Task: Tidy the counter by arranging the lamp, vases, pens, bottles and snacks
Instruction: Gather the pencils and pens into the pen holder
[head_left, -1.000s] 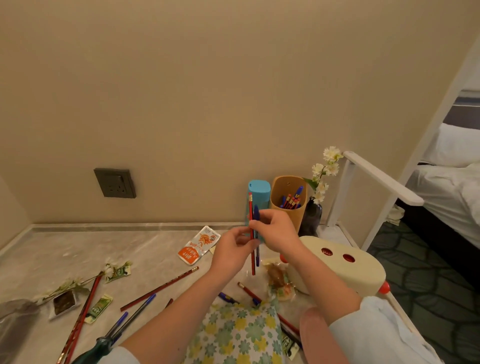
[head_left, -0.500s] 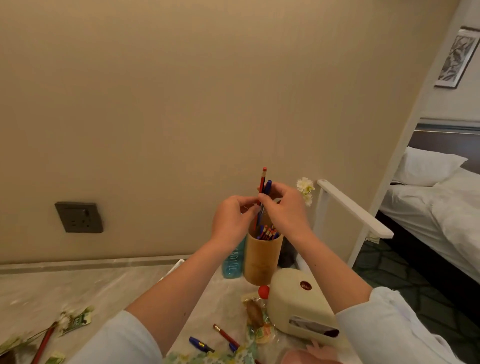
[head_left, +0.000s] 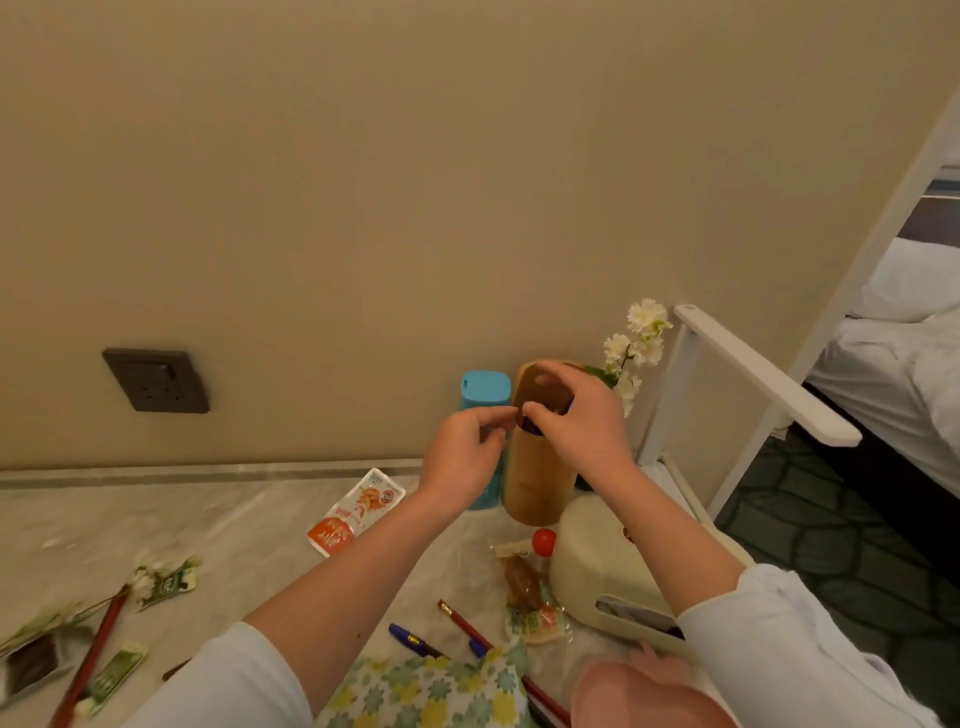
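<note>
Reaching over the far corner of the worktop (head_left: 93, 525), the person has both hands at the mouth of the tan pen holder (head_left: 535, 478), which stands upright against the wall. The right hand (head_left: 582, 426) curls over the rim with its fingers bent down into the opening; something dark shows under them, but I cannot tell whether it is gripped. The left hand (head_left: 462, 452) sits just beside the rim, thumb and forefinger pinched together; nothing can be made out between them.

A blue bottle (head_left: 485, 389) stands touching the holder's left side, partly behind the left hand. Behind the holder to the right, white flowers (head_left: 639, 338) rise from a vase mostly hidden by the right hand. A cream lamp (head_left: 597, 561) with a red knob lies on its side just in front of the holder, under the right forearm.

Loose things are spread over the near worktop: an orange snack packet (head_left: 353, 514) left of the holder, a clear-wrapped snack (head_left: 530, 597) beside the lamp, a blue pen (head_left: 413, 639) and a red pencil (head_left: 465, 626) near a floral cloth (head_left: 426, 691) at the bottom edge. Far left lie more red pencils (head_left: 93, 660), green sachets (head_left: 111, 675) and a loose flower sprig (head_left: 150, 577). A dark wall socket (head_left: 156, 382) sits well to the left.
</note>
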